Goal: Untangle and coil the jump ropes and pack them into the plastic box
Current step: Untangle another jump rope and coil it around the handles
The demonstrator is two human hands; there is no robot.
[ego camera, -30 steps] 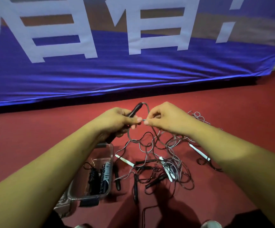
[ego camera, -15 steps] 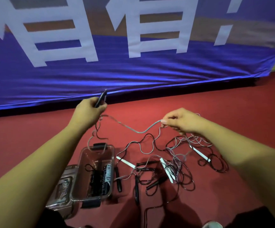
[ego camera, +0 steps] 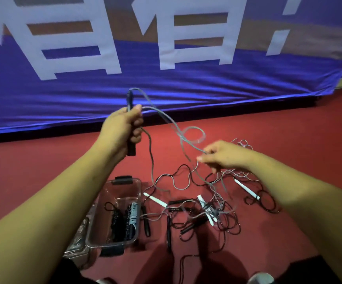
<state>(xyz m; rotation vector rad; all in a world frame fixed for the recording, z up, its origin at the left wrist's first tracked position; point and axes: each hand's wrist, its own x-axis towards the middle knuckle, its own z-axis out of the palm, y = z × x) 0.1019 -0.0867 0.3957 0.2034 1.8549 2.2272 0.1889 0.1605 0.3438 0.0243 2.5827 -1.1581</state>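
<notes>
My left hand [ego camera: 123, 128] grips a black jump-rope handle [ego camera: 129, 99] upright, raised above the floor. A grey rope [ego camera: 167, 119] runs from the handle's top down to my right hand [ego camera: 225, 156], which pinches it lower and to the right. Under my hands a tangle of black and grey ropes [ego camera: 207, 201] with black and white handles lies on the red floor. The clear plastic box [ego camera: 116, 212] stands at lower left with a coiled black rope [ego camera: 125, 220] inside it.
A blue banner with large white characters [ego camera: 166, 58] hangs across the back, down to the red floor [ego camera: 288, 130]. The box's clear lid [ego camera: 78, 240] lies to the left of the box. My knees and shoes show at the bottom edge.
My left hand has risen and moved right with the handle. My right hand has dropped lower along the grey rope. A small loop now hangs in the rope between them.
</notes>
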